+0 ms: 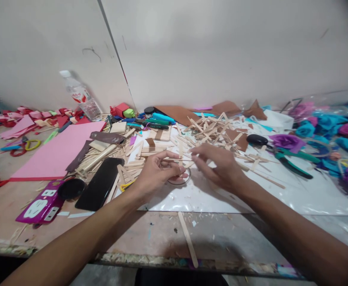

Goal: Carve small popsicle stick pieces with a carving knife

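Observation:
Over the white sheet (168, 202), my left hand (160, 171) is closed in a pinch around a thin round hoop (180, 183) and the left part of a slim wooden stick (176, 160). My right hand (217, 163) is bent inward, its slightly blurred fingertips at the stick's right end. Behind both hands lies a loose heap of wooden craft sticks (211, 129). More craft sticks (154, 151) lie beside my left hand. Green-handled pliers (294, 165) rest to the right of my right hand.
Left of my arms are a black phone (101, 184), a purple case (41, 202), a round black lid (71, 188) and pink paper (57, 147). A plastic bottle (83, 97) leans at the wall. Crepe-paper flowers (325, 123) crowd the right. One craft stick (188, 240) overhangs the front edge.

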The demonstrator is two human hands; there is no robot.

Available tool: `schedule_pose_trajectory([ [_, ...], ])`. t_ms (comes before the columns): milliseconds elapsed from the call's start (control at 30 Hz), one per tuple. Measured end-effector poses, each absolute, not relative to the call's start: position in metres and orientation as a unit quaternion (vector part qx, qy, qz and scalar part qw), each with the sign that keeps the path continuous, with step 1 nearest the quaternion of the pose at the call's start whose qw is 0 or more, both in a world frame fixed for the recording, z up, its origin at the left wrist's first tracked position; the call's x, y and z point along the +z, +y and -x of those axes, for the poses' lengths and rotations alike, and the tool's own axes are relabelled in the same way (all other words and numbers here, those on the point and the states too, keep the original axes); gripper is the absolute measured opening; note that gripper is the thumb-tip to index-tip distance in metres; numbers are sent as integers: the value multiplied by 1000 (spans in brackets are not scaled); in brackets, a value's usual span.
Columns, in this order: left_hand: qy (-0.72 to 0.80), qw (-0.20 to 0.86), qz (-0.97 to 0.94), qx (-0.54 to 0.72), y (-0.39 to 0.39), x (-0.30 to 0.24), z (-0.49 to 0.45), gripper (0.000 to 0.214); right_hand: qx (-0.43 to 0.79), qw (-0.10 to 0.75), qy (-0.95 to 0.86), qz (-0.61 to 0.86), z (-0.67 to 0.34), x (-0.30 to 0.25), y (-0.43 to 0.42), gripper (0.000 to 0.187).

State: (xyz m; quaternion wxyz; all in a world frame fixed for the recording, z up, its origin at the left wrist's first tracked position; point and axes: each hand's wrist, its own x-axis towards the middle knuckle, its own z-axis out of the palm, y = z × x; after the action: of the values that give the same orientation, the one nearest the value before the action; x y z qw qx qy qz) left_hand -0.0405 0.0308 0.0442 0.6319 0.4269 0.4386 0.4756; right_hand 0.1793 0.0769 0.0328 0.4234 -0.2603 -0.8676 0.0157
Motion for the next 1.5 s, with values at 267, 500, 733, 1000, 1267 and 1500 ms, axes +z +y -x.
schedule_pose_trajectory([
  [267,447,592,-453,495,33,47,45,39,39,253,-923,286,-205,27,106,15],
  [500,472,569,-472,480,36,45,47,32,51,207,-921,326,-196,13,106,18],
  [733,479,554,-514,446,36,44,47,26,74,311,-879,354,-194,19,104,14],
  [1000,449,579,-548,402,33,48,46,35,133,462,-803,353,-195,37,100,8],
  [1267,438,584,-558,394,34,47,48,30,324,447,-787,275,-183,48,80,14],
  [1500,424,614,-536,395,33,48,47,25,439,370,-765,293,-183,55,75,31],
])
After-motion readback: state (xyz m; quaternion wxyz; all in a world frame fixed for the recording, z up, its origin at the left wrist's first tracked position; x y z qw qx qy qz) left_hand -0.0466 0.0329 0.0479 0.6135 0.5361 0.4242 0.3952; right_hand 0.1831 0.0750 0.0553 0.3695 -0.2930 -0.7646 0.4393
